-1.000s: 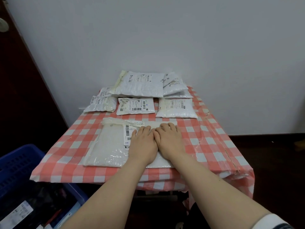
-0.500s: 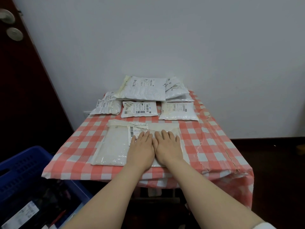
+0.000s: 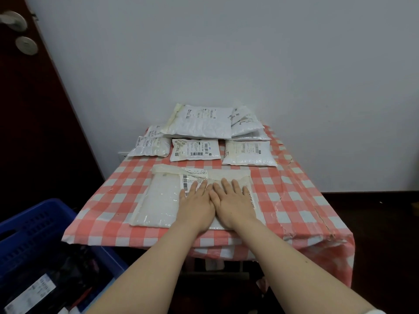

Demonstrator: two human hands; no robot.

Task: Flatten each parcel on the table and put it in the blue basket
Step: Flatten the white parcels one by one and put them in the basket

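- Under L hand and R hand: big white parcel, lying flat on check-clothed table; both hands palm-down, fingers straight, pressing its right half, thumbs side by side, grasping nothing.
- Just ahead of L fingertips: shipping label w/ barcode, partly covered by L hand; print too small to read; beside R hand's outer edge, a line of reddish lettering on the parcel, not legible.
- Farther ahead of hands, a row of three small white parcels: left one; middle one w/ several barcodes on its label; right one w/ one barcode; text unreadable on all.
- Beyond that row, by the wall: wide parcel, labelled, resting on others; to its right a small stack of parcels.
- Edges: near edge of big white parcel under the wrists, close to table's front edge; bare cloth right of R hand out to side edge; more bare cloth left of the parcel; narrow bare strip betw. parcel and row of three.
- Down-left of L forearm: blue basket, lower than tabletop; inside, dark items and a packet w/ white barcode label; rest too dark to make out.
- Far up-left of hands: dark door w/ metal handle.
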